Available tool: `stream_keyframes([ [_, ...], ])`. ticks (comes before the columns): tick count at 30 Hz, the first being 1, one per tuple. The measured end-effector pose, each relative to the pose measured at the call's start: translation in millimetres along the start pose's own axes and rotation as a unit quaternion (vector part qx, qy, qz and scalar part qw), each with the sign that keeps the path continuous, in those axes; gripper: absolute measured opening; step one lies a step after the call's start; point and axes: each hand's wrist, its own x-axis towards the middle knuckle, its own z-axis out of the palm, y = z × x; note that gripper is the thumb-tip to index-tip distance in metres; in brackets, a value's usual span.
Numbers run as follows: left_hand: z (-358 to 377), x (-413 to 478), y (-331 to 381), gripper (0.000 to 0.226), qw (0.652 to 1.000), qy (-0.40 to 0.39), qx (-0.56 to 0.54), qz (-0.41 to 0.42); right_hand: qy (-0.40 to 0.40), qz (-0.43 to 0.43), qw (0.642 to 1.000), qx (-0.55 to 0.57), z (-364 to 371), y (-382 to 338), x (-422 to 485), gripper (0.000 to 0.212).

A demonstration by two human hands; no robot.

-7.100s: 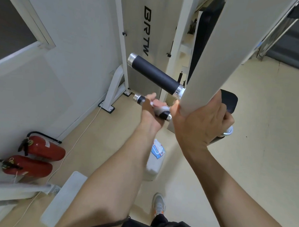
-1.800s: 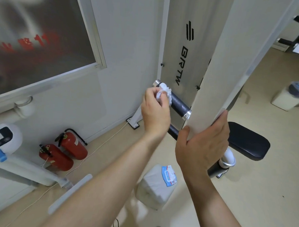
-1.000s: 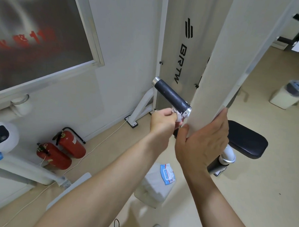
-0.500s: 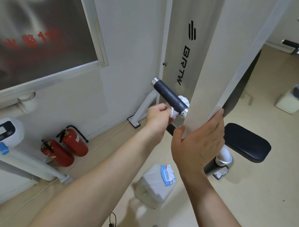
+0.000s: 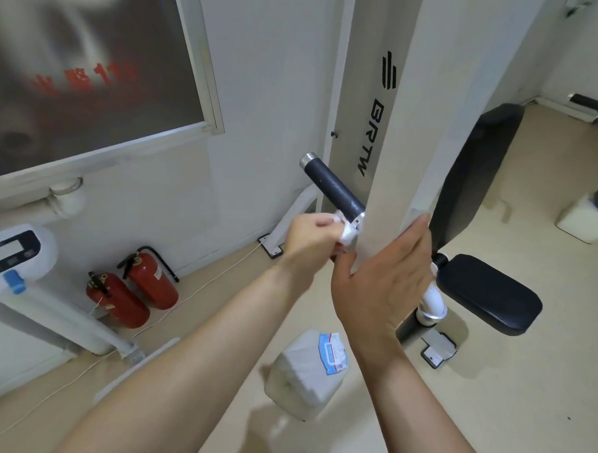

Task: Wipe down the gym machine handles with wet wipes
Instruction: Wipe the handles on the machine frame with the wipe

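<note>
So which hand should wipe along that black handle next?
Probably the left hand: it pinches the wet wipe right at the black handle's base. The right hand is busy gripping the white beam.

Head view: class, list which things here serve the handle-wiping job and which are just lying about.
In use: left hand, pinching the wet wipe; black handle; right hand, gripping the white machine arm; wipes pack on the floor.
Lying about: fire extinguishers, two; seat pad; lidded bin.

Matt black textured handle (image 5: 337, 190) with shiny metal end caps; glossy-white painted beam (image 5: 415, 128).
</note>
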Motion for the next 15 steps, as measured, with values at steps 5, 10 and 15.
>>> stream_keyframes([
  [5,-21.3,36.9,41.6,0.033,0.939,0.238,0.142,0.206,-0.016,-0.010,1.000,-0.004,-6.5,-2.2,-4.7,0.094],
  [10,-9.4,28.0,38.4,0.021,0.836,0.137,0.420,0.324,-0.031,-0.017,0.999,-0.024,-10.0,-2.7,-9.4,0.095],
  [15,-7.0,-36.2,17.5,0.021,0.909,0.064,0.328,0.250,-0.046,-0.030,0.998,0.014,-18.3,-2.1,-8.2,0.092],
])
